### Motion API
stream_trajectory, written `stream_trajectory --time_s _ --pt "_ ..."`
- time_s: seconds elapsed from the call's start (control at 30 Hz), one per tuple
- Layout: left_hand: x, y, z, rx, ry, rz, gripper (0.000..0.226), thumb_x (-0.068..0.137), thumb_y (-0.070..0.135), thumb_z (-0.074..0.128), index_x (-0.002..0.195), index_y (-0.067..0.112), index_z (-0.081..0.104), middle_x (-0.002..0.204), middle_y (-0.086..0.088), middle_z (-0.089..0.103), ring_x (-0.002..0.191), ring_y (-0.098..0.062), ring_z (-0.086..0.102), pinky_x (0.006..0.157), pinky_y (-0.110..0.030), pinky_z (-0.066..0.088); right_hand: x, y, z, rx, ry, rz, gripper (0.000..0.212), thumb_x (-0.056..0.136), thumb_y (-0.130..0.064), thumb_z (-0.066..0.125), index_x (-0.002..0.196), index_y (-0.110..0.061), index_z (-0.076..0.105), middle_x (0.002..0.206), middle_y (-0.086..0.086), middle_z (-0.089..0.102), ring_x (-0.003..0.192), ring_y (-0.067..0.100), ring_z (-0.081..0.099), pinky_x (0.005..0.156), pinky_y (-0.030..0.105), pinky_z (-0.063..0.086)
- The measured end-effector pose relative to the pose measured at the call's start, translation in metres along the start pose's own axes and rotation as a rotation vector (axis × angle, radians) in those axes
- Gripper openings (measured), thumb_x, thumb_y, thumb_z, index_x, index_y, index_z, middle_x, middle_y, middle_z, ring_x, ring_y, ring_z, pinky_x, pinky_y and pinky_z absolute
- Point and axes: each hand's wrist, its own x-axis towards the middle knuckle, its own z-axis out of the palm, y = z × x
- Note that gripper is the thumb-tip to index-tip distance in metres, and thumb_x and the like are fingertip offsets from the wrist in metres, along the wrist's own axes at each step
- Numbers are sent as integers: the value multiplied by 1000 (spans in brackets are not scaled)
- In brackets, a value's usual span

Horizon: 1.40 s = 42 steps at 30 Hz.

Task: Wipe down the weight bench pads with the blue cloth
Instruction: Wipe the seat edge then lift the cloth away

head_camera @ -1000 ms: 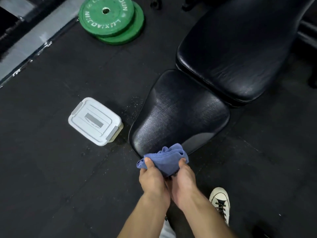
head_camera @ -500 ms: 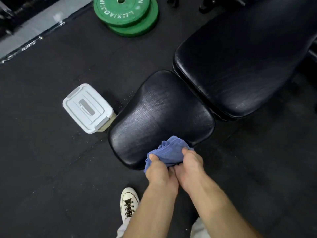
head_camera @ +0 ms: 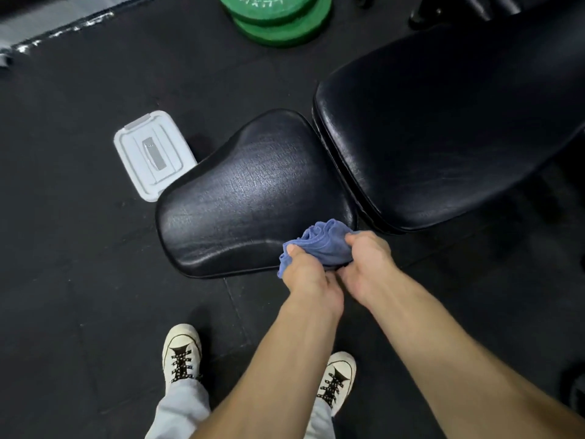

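Note:
A black seat pad fills the middle of the view, with the larger black back pad behind it to the right. The bunched blue cloth sits at the seat pad's near right corner. My left hand grips the cloth's left side and my right hand grips its right side. Both hands press close together, and the cloth's lower part is hidden under them.
A white lidded plastic box sits on the black rubber floor, partly tucked behind the seat pad's left edge. Green weight plates are stacked at the top. My two white sneakers stand just in front of the bench.
The view has shifted so the bench sits more centred and both shoes show. My hands with the cloth have moved from the seat pad's front tip to its right corner.

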Motion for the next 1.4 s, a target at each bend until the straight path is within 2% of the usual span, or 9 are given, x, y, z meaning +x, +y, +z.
stream_trajectory --time_s 0.07,0.2,0.37,0.53,0.7,0.83,1.07,1.2,1.4 --pt "1 -9 7 -24 -12 -8 32 111 33 45 90 13 58 119 -21 71 116 -40 68 108 -54 52 5 -8 0 -120 33 -42 23 105 -13 46 107 -1 66 116 25 71 101 40 71 93 55 59" --pt "6 -24 24 -61 -54 -33 32 111 32 45 115 6 62 128 -23 68 119 -39 66 105 -51 53 18 -27 -2 -323 -66 -199 32 103 -8 47 77 -13 67 68 5 76 55 18 71 47 24 52" --pt "4 -35 34 -114 -133 -140 34 108 23 56 135 5 64 134 -19 69 124 -33 66 107 -49 52 9 -37 -16 -671 -200 -411 19 93 -9 57 104 -9 71 104 18 77 101 41 73 91 57 60" --pt "-20 -34 23 -4 -286 -128 31 106 13 56 133 5 67 131 -18 71 126 -31 67 112 -48 50 -27 -46 -44 -616 -253 -551 30 102 -13 56 110 -36 74 103 -9 80 95 5 76 86 25 61" --pt "-61 0 -2 118 -498 -132 60 99 62 51 128 13 73 126 -12 76 119 -27 72 93 -42 60 -92 -48 -54 -533 -375 -655 37 105 -10 52 133 -29 67 135 -6 69 127 9 64 117 39 46" --pt "-101 44 -10 355 -539 -43 51 92 45 69 130 11 72 129 -10 74 120 -23 71 102 -36 54 -146 -39 -54 -591 -479 -758 44 105 -7 50 136 -37 62 149 -23 55 145 -10 37 127 32 28" --pt "-181 109 6 535 -559 147 29 92 18 71 119 8 76 113 -17 79 105 -31 77 87 -40 62 -236 -66 -47 -557 -298 -1081 45 92 -17 75 133 -35 68 143 -34 56 141 -9 43 119 31 38" --pt "-234 140 26 582 -555 288 25 90 16 74 114 9 76 103 -18 80 95 -35 79 88 -47 62 -291 -96 -48 -416 -204 -1161 41 88 -31 79 128 -37 70 137 -24 63 131 -3 57 106 16 47" --pt "-269 192 5 581 -402 359 23 93 6 68 115 -3 71 103 -28 77 101 -45 74 100 -65 54 -328 -101 -20 -198 -236 -688 14 92 -29 74 105 -32 77 111 -3 78 104 10 74 81 33 63"
